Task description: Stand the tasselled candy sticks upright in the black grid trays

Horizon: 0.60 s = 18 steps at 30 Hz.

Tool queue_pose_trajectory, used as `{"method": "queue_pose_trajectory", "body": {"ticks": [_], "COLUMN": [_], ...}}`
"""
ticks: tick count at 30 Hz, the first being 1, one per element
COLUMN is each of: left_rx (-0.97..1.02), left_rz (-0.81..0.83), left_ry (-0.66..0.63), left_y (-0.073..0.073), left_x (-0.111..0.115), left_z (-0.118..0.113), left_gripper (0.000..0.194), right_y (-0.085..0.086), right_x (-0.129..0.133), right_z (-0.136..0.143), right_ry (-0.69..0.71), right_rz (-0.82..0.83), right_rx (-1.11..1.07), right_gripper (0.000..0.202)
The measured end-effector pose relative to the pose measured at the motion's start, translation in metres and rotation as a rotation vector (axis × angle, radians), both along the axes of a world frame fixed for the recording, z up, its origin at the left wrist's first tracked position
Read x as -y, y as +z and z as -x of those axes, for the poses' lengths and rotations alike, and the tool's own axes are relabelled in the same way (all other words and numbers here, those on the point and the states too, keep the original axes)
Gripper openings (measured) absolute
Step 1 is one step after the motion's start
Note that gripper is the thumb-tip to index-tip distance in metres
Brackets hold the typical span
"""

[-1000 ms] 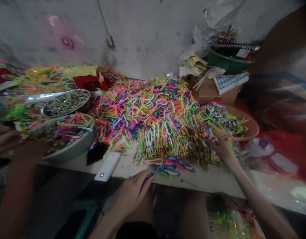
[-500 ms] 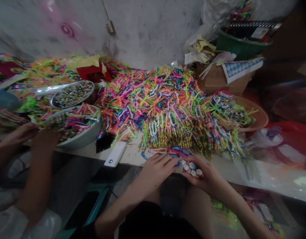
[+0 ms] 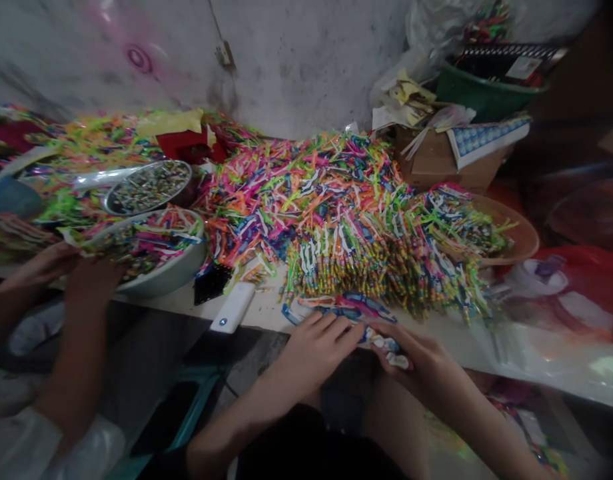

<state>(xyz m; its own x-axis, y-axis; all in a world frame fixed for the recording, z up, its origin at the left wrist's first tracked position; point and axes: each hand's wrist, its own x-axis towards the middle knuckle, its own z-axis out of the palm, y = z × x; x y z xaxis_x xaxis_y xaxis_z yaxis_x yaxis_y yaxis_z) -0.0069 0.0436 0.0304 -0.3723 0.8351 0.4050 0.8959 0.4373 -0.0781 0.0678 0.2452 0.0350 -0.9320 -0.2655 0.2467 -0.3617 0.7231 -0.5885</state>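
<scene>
Pinching a small white-ended bundle (image 3: 397,361) at the tabletop's (image 3: 266,310) front edge, a worker's right hand (image 3: 417,350) sits beside the left hand (image 3: 319,343), whose grip cannot be told. Behind, aligned strips (image 3: 336,270) form one row; a larger loose heap (image 3: 296,187), not yet aligned, reaches toward the back edge. The hands hide much of the bundle; the right end blurs.

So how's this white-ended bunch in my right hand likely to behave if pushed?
The white-ended bunch would probably splay, since several separate ends show and no tie is visible. It's likely light, being small enough to fit within your right hand. Rolling seems unlikely, given its uneven outline.
</scene>
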Motion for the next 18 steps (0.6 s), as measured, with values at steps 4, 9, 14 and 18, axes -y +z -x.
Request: {"method": "queue_pose_trajectory", "body": {"ticks": [4, 9, 14, 18], "left_rx": [-0.043, -0.005, -0.002, 0.001], "left_rz": [-0.044, -0.060, -0.050, -0.035], "left_ry": [-0.003, -0.052, -0.116, -0.137], "left_y": [0.001, -0.002, -0.005, -0.013], "left_x": [-0.001, 0.003, 0.004, -0.003], "left_z": [-0.001, -0.003, -0.004, 0.005], "left_gripper": [0.023, 0.029, 0.026, 0.025], "right_y": [-0.005, -0.004, -0.007, -0.013], "right_x": [0.002, 0.006, 0.004, -0.002], "right_z": [-0.003, -0.004, -0.005, 0.000], "right_ry": [0.000, 0.019, 0.081, 0.077], "right_rz": [-0.086, -0.166, -0.199, -0.184], "right_rx": [-0.040, -0.027, 0.076, 0.056], "right_gripper": [0.046, 0.049, 0.059, 0.059]}}
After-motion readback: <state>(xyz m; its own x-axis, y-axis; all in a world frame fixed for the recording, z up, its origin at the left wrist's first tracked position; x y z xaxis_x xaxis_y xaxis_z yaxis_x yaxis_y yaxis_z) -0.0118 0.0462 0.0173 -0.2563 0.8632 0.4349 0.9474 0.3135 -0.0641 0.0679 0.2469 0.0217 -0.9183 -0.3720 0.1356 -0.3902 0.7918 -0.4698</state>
